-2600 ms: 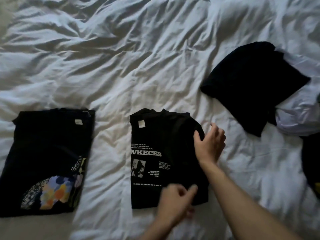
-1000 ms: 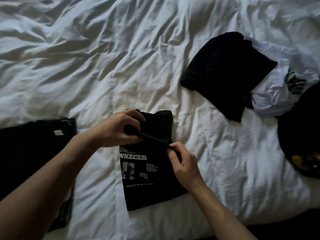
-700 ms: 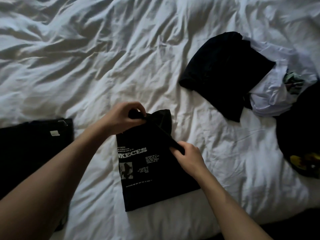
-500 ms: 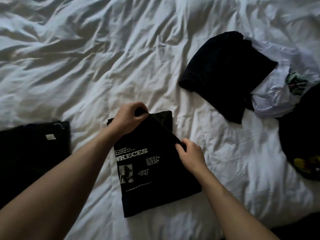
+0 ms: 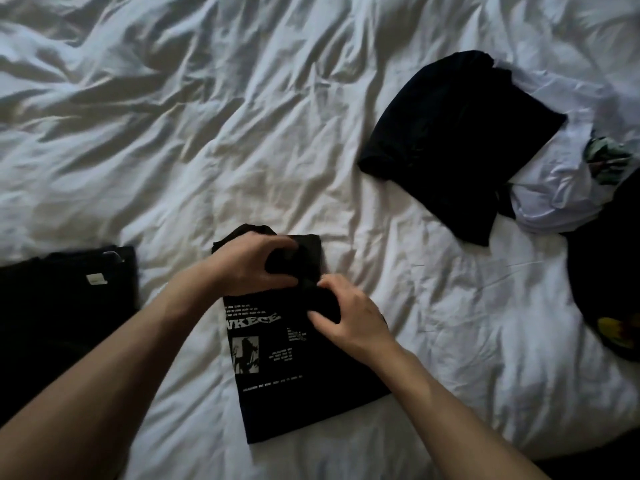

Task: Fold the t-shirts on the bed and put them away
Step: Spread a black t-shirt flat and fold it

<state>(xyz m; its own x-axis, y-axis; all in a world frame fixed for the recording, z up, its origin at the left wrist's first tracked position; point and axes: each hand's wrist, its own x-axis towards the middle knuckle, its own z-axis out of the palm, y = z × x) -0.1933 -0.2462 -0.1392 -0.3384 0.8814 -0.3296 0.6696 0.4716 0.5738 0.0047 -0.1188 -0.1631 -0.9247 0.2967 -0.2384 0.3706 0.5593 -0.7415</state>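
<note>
A black t-shirt with white print [image 5: 298, 386] lies folded into a narrow strip on the white bed [image 5: 207, 133], near its front edge. My left hand [image 5: 254, 263] grips the shirt's top edge at the collar end, fingers curled round a fold of cloth. My right hand [image 5: 349, 315] pinches the same folded-over cloth just to the right and nearer me. The two hands are close together, almost touching. A folded black t-shirt with a white neck label [image 5: 65, 306] lies flat at the left.
A loose black garment [image 5: 457, 133] lies at the right back, overlapping a crumpled white garment [image 5: 561, 188]. Another black garment with a yellow print [image 5: 609, 289] sits at the right edge. The bed's front edge [image 5: 571, 452] curves at the lower right.
Both hands have drawn the shirt's top edge down toward me and moved closer together. The right hand now covers part of the printed word.
</note>
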